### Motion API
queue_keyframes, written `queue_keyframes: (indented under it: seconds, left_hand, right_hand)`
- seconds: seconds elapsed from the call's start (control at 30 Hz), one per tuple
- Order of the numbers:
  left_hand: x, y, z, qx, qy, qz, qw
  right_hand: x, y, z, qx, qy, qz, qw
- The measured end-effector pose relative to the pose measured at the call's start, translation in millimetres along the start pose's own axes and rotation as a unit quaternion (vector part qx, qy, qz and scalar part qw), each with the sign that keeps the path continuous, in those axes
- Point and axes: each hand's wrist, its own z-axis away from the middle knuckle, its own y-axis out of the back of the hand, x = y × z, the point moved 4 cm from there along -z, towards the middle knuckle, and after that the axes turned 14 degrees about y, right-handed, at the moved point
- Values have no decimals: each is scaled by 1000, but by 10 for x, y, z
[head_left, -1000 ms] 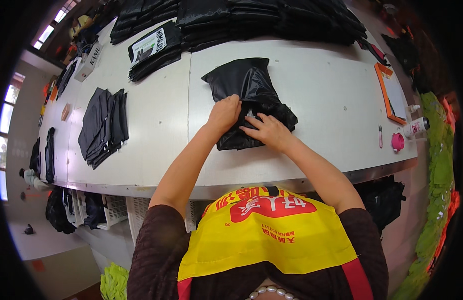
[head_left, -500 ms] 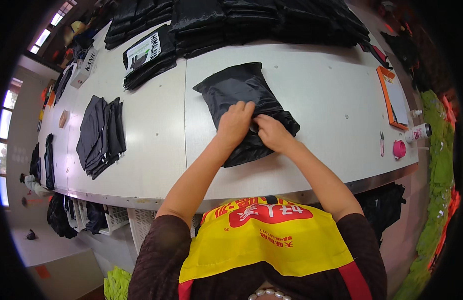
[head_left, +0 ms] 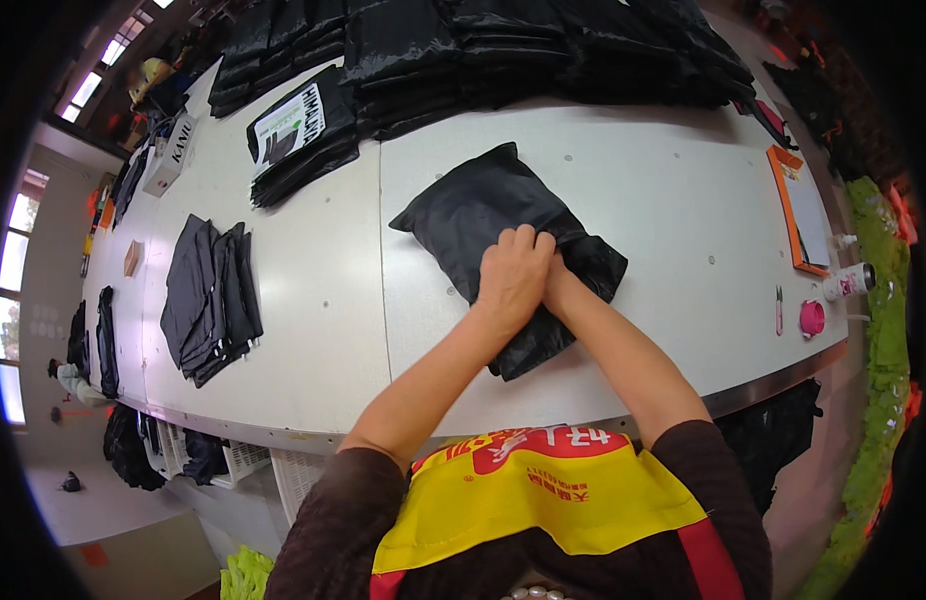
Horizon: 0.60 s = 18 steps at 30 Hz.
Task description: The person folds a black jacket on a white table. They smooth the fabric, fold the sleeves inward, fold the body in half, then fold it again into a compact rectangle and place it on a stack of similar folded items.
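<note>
A black plastic bag (head_left: 483,195), plump and glossy, lies tilted on the white table in front of me. Its near end is crumpled and partly folded over. My left hand (head_left: 518,265) is closed on the bag's near part, knuckles up and fingers curled into the plastic. Tight against it, my right hand (head_left: 559,285) grips the same fold from the right; its fingertips are mostly hidden by my left hand and the plastic. What is inside the bag cannot be seen.
Stacks of black bags (head_left: 403,60) line the table's far side, beside a bag pile with a white label (head_left: 288,130). Folded black cloth pieces (head_left: 211,300) lie left. Rightward are an orange box (head_left: 786,200), small snips (head_left: 779,310), a pink cup (head_left: 812,318) and a bottle (head_left: 849,281).
The bag has turned and shifted slightly right and nearer. My hands have moved right with it and drawn together, the left now partly covering the right. The whole view has shifted a little.
</note>
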Motion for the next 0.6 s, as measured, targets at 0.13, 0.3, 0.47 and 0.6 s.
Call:
queue_keyframes:
  seconds: [0.13, 0.3, 0.47, 0.6]
  left_hand:
    - [-45, -258, 11, 23, 58, -16, 998]
    - [-143, -369, -161, -32, 61, 50, 996]
    - [-92, -259, -249, -98, 38, 111, 988]
    - [-390, -319, -190, -80, 89, 149, 982]
  right_hand:
    - [-6, 11, -57, 20, 1, 16, 1000]
    - [153, 107, -296, 51, -11, 49, 997]
    - [534, 140, -649, 58, -31, 51, 997]
    - [669, 100, -923, 50, -18, 28, 998]
